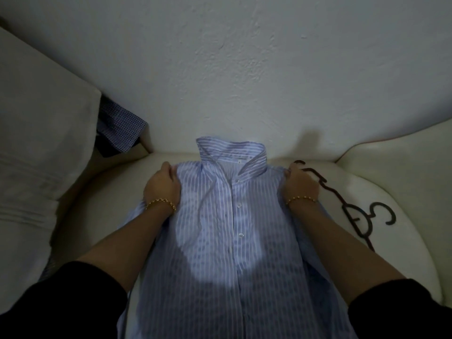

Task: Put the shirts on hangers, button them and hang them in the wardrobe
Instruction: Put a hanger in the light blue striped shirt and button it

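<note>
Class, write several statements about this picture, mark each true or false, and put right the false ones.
1. The left hand and the right hand grip the striped shirt at its shoulders. True.
2. The dark hanger lies to the striped shirt's left. False: it lies to its right.
3. Each wrist wears a gold bracelet. True.
4. The checked shirt lies on the striped shirt. False: it lies apart, beside the pillow.

No readable text, brand, number or sign anywhere; the only candidate is a small white tag sewn inside the neck of the blue striped shirt, and any print on it is too small and blurred to make out.
</note>
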